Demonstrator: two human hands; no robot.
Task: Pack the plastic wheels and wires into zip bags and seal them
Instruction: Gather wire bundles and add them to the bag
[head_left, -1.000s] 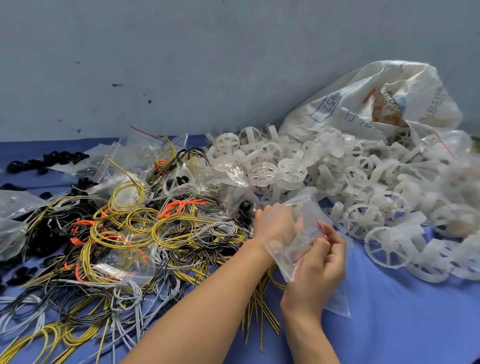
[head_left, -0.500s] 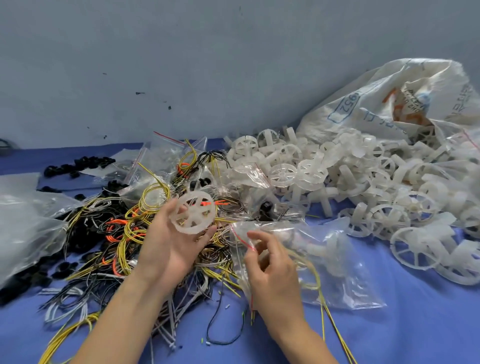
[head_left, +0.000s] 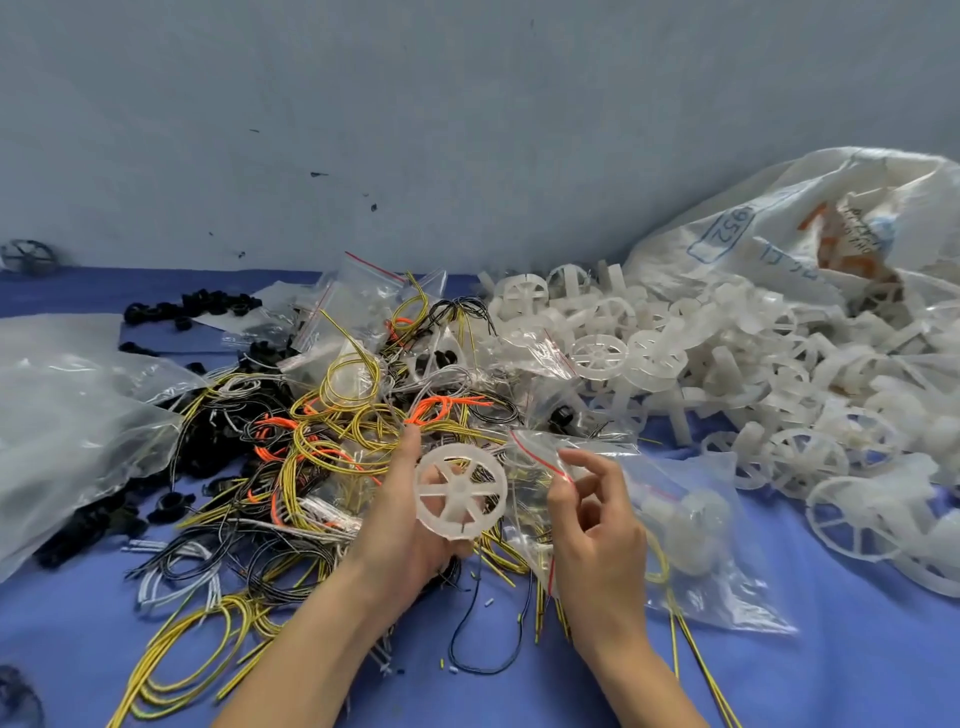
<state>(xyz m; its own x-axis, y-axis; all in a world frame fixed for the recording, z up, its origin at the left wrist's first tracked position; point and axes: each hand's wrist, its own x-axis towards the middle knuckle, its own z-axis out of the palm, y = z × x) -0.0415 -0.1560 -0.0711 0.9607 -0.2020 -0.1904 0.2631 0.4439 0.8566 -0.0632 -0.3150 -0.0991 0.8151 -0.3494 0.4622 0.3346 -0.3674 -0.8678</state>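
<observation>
At the middle of the table, the left hand (head_left: 410, 525) grips a white plastic wheel (head_left: 461, 498), six-spoked and translucent, held face-up just beside the mouth of a clear zip bag (head_left: 691, 530). The right hand (head_left: 597, 525) pinches the bag's red-lined edge between thumb and forefinger, its other fingers loosely spread. White parts and a yellow wire show through the bag, which lies on the cloth. A tangle of yellow, black, white and orange wires (head_left: 337, 431) crowds the left, touching the left hand; a heap of wheels (head_left: 753, 364) spills from a white sack (head_left: 805, 223) at right. Bare blue cloth (head_left: 831, 665) lies open at near right. A grey-blue wall (head_left: 415, 104) stands behind.
</observation>
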